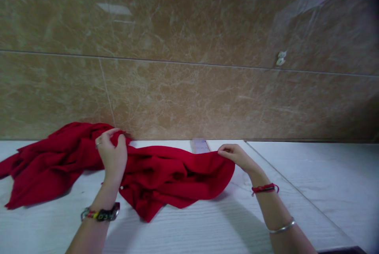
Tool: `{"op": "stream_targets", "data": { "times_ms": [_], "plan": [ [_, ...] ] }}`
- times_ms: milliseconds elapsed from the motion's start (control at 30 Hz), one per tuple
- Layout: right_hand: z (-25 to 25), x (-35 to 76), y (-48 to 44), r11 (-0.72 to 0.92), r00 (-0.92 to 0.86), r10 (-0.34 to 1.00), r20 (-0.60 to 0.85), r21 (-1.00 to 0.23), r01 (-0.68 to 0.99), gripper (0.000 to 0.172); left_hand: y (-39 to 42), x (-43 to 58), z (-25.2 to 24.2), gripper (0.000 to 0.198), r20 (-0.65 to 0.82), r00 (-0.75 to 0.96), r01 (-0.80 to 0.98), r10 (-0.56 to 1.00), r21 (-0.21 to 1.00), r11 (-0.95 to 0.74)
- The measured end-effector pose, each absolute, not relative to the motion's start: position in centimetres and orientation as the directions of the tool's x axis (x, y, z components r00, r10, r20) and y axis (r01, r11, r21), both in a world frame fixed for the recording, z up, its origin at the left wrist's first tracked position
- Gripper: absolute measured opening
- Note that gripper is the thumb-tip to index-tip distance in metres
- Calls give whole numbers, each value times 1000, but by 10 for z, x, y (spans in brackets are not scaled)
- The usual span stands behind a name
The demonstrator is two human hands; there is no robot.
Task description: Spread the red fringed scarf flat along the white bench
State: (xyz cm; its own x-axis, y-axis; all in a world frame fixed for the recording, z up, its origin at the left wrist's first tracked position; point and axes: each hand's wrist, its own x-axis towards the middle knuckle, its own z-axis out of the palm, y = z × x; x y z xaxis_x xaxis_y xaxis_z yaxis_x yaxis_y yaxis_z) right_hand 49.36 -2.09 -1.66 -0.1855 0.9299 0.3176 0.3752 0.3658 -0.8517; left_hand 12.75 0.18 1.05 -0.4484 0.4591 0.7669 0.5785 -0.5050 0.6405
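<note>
Crumpled red cloth (174, 175) lies across the pale surface in front of me. A second bunched heap of red cloth (59, 155) spreads to the left; whether both are one piece I cannot tell. My left hand (112, 155) is between the two parts, its fingers and thumb curled on a fold near the wall. My right hand (233, 154) pinches the top right edge of the cloth between thumb and fingers and lifts that corner a little. A watch and bead bracelets circle my left wrist; a red cord and a silver bangle are on my right arm.
A brown marbled tile wall (177, 100) rises along the far edge of the white wood-grain surface (189, 226). A small pale rectangular piece (201, 145) sits behind the cloth by the wall. A small white fixture (281, 58) is on the wall, upper right.
</note>
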Motion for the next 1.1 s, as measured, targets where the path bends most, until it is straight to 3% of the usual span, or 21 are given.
{"op": "stream_targets", "data": {
  "times_ms": [33,67,100,167,233,300,400,500,633,833,967,1100],
  "plan": [
    [-16,490,-22,393,-193,919,344,-840,375,27,-3,146,16,21,798,-392,637,459,595,-491],
    [-15,486,-23,418,-198,908,369,-831,367,27,-7,166,21,23,798,-193,641,571,543,-543],
    [-14,483,-24,438,-195,899,393,-827,353,26,-10,188,25,27,737,56,607,674,510,-609],
    [-13,481,-24,469,-148,883,445,-821,327,27,-11,230,27,35,522,448,511,725,516,-688],
    [-12,483,-23,486,-46,866,499,-815,316,29,-8,264,25,35,320,651,434,689,588,-683],
    [-11,487,-21,480,67,851,521,-823,304,31,-3,284,25,26,225,716,384,661,663,-642],
    [-10,494,-21,423,76,886,458,-863,277,31,6,290,33,29,277,611,274,741,805,-526],
    [-11,494,-23,371,-162,928,336,-873,317,26,9,278,50,28,321,421,103,848,912,-396],
    [-17,484,-23,432,-413,874,257,-800,417,18,3,258,68,22,333,283,47,899,932,-360],
    [-38,460,-16,426,-348,900,261,-690,584,9,-12,230,84,22,378,209,7,902,921,-388],
    [-47,452,-13,449,-345,892,291,-642,621,12,-16,205,94,24,446,42,-82,894,893,-442],
    [-43,461,-7,406,-166,895,414,-602,688,15,-14,184,99,26,471,-138,-102,871,868,-485]
  ]
}}
